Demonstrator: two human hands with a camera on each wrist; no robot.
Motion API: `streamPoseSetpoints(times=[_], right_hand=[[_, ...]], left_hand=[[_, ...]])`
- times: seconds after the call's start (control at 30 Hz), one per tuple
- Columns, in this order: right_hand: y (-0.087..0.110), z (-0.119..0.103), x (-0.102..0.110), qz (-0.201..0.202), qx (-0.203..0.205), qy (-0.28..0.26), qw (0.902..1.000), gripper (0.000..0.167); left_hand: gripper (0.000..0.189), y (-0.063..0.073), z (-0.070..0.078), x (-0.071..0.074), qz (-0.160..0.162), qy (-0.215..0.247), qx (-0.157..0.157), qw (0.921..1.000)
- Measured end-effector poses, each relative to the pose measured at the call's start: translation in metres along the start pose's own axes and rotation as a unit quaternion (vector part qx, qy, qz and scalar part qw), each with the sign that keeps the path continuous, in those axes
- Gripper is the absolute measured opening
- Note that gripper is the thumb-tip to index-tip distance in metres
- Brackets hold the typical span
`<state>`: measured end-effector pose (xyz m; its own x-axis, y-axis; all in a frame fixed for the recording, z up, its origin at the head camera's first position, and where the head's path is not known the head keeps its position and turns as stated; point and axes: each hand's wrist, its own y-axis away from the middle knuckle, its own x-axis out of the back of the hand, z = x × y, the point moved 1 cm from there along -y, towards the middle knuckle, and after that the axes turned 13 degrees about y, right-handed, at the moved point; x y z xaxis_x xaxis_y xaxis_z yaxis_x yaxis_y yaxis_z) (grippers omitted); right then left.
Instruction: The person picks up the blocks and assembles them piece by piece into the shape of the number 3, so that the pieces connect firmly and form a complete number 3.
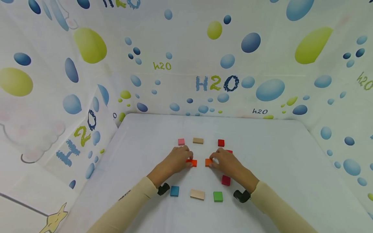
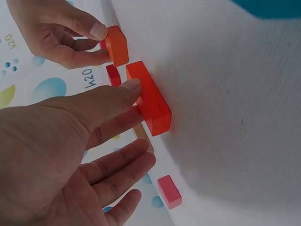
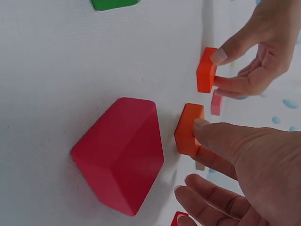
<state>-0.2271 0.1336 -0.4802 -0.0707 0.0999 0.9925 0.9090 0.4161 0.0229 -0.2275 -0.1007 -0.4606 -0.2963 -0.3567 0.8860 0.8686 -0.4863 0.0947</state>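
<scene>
My left hand (image 1: pixel 178 159) pinches a red-orange block (image 2: pixel 149 100) between thumb and index finger, low over the white tabletop. Facing it, my right hand (image 1: pixel 225 160) pinches an orange block (image 3: pixel 189 128) the same way. A small gap separates the two blocks in the head view. The other fingers of the left hand are spread loosely in its wrist view. Just below the right hand lies a crimson block (image 1: pixel 226 180), large in the right wrist view. Another red block (image 1: pixel 229 151) is partly hidden behind the right hand.
At the back lie a pink block (image 1: pixel 181 141), a tan block (image 1: pixel 198 140) and a red block (image 1: pixel 221 142). Nearer me are a blue block (image 1: pixel 174 191), a plain wooden block (image 1: pixel 197 194) and a green block (image 1: pixel 218 196). A patterned sheet (image 1: pixel 180 81) hangs behind the table.
</scene>
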Motion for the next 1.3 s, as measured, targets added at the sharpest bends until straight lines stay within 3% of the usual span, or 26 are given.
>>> streamPoseSetpoints(times=[0.57, 1.3], right_hand=[[-0.004, -0.012, 0.002, -0.002, 0.004, -0.013, 0.9999, 0.031], [-0.005, -0.018, 0.001, -0.002, 0.01, -0.019, 0.9998, 0.03]], left_hand=[[0.029, -0.007, 0.004, -0.004, -0.005, -0.026, -0.009, 0.9996], [0.029, -0.008, 0.006, -0.007, -0.01, -0.022, -0.007, 0.9997]])
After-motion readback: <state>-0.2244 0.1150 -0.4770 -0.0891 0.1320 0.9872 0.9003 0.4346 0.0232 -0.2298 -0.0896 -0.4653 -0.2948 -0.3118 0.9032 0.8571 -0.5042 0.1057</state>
